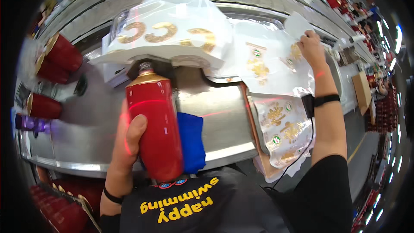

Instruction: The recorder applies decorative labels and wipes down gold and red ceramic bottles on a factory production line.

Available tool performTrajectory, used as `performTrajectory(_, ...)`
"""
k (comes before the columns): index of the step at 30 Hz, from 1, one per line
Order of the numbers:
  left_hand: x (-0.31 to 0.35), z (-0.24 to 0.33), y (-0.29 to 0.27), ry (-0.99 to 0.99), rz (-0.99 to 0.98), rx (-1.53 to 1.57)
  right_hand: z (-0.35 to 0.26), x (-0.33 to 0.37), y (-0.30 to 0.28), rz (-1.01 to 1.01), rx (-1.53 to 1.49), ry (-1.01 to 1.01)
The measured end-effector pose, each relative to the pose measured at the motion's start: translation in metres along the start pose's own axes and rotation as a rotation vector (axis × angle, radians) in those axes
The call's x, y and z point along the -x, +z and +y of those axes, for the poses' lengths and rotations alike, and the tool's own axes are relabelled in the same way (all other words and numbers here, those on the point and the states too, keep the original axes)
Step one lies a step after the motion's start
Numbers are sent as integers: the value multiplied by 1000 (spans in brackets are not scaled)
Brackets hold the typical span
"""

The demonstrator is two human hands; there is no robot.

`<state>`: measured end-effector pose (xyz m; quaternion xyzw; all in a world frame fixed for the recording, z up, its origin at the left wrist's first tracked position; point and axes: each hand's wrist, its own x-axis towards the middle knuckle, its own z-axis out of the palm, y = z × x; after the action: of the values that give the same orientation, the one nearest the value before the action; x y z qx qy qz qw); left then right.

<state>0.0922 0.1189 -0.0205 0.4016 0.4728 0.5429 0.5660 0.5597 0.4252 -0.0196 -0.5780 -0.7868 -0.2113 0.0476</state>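
My left hand (134, 136) is wrapped round a red glossy bottle (157, 133) with a gold shoulder and a narrow silvery neck. The bottle stands tilted in front of my body, its neck pointing away from me. At the far right, my right hand (312, 47) has its fingers curled at the edge of a white decal sheet (276, 71) printed with gold motifs and small green marks. They appear to pinch the sheet; the fingertips are partly hidden. Nearer to me lies another decal sheet (280, 121), overhanging the table's front edge.
Large white paper with gold curved decals (160, 32) covers a clear-sided box at the back. Several red containers (45, 105) stand on the left of the metal table (215, 125). A blue cloth (192, 142) lies beside the bottle. A thin black cable (311, 136) hangs from my right wrist.
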Motion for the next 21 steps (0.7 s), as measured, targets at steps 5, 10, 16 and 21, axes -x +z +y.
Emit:
performTrajectory(5,3,7,-1,-75,-81,201,-71,24,-105,314,-358,-209)
performTrajectory(10,4,-4,-7,-40,-116,334,-148,51,-213,251,-774,-304)
performTrajectory(16,4,-10,-17,-88,-197,417,-199,71,-282,204,-1041,-551)
performTrajectory(21,0,-19,-21,-66,-237,432,-229,76,-299,188,-1229,-679)
